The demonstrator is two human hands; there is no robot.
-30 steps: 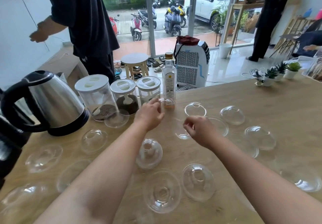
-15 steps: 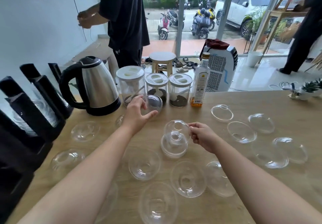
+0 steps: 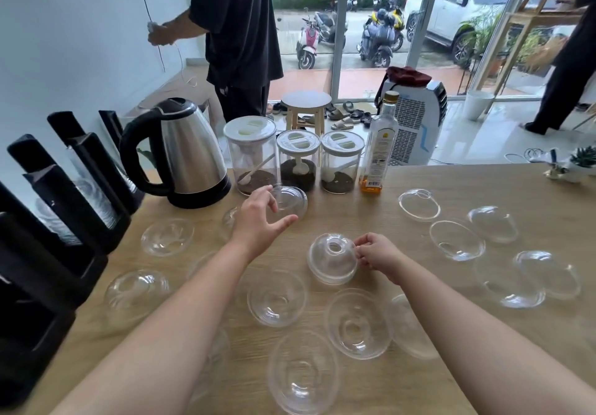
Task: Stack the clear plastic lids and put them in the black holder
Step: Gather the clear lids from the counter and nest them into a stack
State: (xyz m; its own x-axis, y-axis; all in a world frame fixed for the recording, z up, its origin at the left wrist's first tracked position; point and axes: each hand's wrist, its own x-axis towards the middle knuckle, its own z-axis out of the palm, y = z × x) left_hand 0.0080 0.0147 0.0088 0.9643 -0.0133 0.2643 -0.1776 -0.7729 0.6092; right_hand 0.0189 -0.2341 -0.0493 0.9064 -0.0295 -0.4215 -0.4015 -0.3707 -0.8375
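Several clear dome lids lie spread over the wooden table. My left hand grips one clear lid by its rim, tilted, just in front of the jars. My right hand pinches the right edge of a small stack of lids that stands dome up at the table's middle. The black holder stands at the left edge, with lids stacked in its slots. Loose lids lie near it, close to me and to the right.
A steel kettle stands beside the holder. Three jars and an oil bottle line the table's far edge. A small plant sits at the far right. A person stands behind the table, another at the right.
My left hand has lifted a lid from in front of the jars. My right hand has brought its lid down onto another lid, making a small stack. My view has swung left.
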